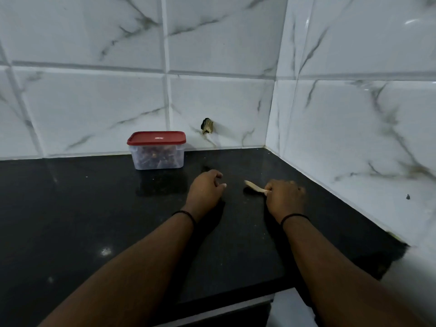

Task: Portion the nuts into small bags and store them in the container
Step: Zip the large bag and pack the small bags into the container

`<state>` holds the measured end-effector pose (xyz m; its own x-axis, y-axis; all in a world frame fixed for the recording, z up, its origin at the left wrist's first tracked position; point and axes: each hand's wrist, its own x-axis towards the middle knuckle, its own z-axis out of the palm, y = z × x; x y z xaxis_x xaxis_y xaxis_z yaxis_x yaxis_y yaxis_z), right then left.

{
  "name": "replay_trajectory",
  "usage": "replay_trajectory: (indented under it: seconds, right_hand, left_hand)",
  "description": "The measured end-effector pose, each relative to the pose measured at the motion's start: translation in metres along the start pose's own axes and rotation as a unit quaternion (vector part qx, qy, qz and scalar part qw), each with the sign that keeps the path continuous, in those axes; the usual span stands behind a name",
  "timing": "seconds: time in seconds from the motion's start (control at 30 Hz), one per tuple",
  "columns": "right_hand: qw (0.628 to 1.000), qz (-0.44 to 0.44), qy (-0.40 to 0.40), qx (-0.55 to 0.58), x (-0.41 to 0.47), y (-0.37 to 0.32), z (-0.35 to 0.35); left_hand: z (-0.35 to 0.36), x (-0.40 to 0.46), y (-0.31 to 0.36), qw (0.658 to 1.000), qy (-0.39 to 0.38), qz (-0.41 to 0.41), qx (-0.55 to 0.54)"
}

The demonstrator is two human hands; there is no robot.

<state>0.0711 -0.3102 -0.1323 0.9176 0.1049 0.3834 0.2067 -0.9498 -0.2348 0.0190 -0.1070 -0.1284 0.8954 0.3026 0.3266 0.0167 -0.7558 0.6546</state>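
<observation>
Two bare hands reach out over a black polished table [70, 220] set into a corner of white marble-veined wall tiles [94, 109]. The left hand [205, 188] rests near the middle of the table, its fingers [218, 175] loosely curled and grasping nothing. At about 3 o'clock from it, a small gap apart, the right hand [284, 197] has its fingers clenched around the handle of a pale wooden spoon [256, 187], whose bowl points toward 10 o'clock and lies low over the table surface; whether it touches the surface cannot be told. Each wrist wears a thin dark band [186, 214].

The container [157, 151], a clear plastic box closed with a red lid [156, 137], stands upright on the table at about 11 o'clock from the left hand, well apart from both hands and close to the back wall. Dark brownish contents show through its clear sides; what exactly they are is too blurred to make out. At 2 o'clock from the container, a rough dark hole [207, 126] breaks the wall tile just above the table line. A faint reflection of the container shows on the glossy surface in front of it.
</observation>
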Motion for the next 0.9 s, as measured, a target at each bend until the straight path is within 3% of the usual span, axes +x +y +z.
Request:
replay_trajectory:
  seconds: [0.1,0.2,0.3,0.5,0.63,0.9]
  right_hand:
    - [0.999,-0.043,0.026,-0.002,0.001,-0.015,0.002]
    - [0.988,-0.113,0.043,0.092,-0.002,-0.051,0.008]
    - [0.966,-0.17,0.027,0.195,-0.007,-0.103,0.014]
    - [0.921,-0.2,-0.021,0.333,-0.003,-0.191,0.033]
    - [0.91,-0.18,-0.066,0.367,0.019,-0.215,0.065]
    - [0.929,-0.188,-0.094,0.305,0.066,-0.232,0.094]
  left_hand:
    - [-0.008,-0.003,-0.007,0.999,0.038,-0.018,-0.029]
    - [-0.025,-0.004,-0.02,0.99,0.075,-0.08,-0.085]
    - [-0.052,-0.002,-0.041,0.966,0.105,-0.161,-0.173]
    - [-0.103,-0.002,-0.104,0.95,0.158,-0.188,-0.194]
    - [-0.115,0.013,-0.13,0.959,0.191,-0.174,-0.113]
    - [-0.114,0.056,-0.158,0.97,0.174,-0.163,0.042]
